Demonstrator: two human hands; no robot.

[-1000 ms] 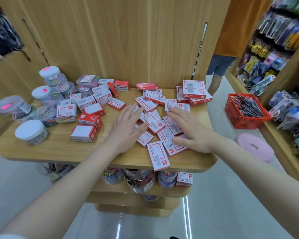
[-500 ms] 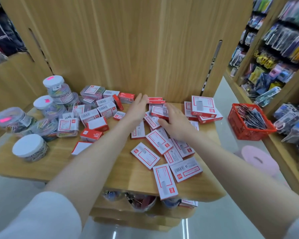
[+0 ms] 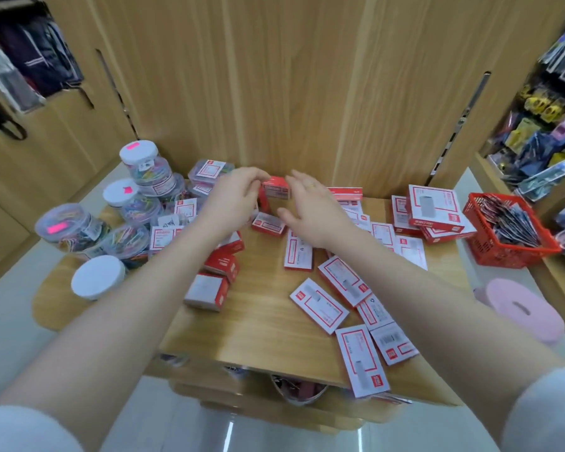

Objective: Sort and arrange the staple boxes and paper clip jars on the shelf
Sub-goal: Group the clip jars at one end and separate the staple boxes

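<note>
Most staple boxes (image 3: 317, 305) lie scattered across the shelf (image 3: 261, 321); your left hand (image 3: 234, 200) and right hand (image 3: 310, 207) flank one red box (image 3: 276, 189) near its back edge, grip unclear.

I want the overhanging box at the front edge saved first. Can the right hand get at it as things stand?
Probably yes: the right hand is open at the back, and nothing lies over the overhanging box near the right forearm.

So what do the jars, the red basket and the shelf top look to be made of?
Jars: clear plastic by the look, since coloured clips show through; white lids, probably plastic too. Red basket: moulded plastic lattice. Shelf top: wood-grain, matte, possibly laminate rather than solid wood.
</note>
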